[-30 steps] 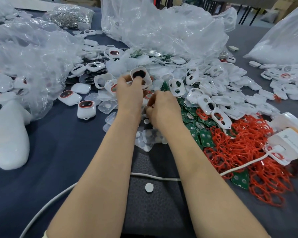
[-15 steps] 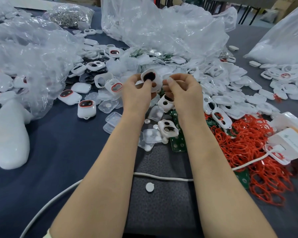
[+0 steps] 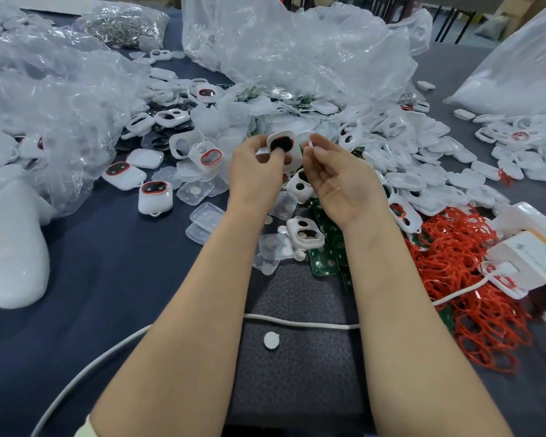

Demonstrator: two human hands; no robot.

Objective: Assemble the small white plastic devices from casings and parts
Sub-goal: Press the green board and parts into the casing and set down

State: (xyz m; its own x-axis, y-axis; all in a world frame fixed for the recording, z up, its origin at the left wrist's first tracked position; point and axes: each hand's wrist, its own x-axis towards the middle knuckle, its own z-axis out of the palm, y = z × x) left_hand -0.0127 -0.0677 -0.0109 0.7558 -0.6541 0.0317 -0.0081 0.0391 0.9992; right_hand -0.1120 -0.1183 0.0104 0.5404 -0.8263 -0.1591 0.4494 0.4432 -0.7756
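Holding a white casing [image 3: 282, 146] up over the dark worktop [image 3: 108, 263], the left hand [image 3: 257, 167] has its thumb and fingers curled round the lower left side of it. The casing is tipped so its dark hole faces us. The right hand [image 3: 344, 181] is just right of the casing, palm turned up. It pinches a tiny white part [image 3: 309, 144] between thumb and first finger. The part is close to the casing's edge, but I cannot tell if they touch. Below the casing lie another casing [image 3: 304, 231] and green boards [image 3: 325, 258]. Down and right of the casing is a heap of red rings [image 3: 473, 279]. Left of the casing sit done devices [image 3: 155, 195] with red rims. Behind the casing are big clear bags [image 3: 297, 48]. Well below the casing runs a white cable [image 3: 297, 321]
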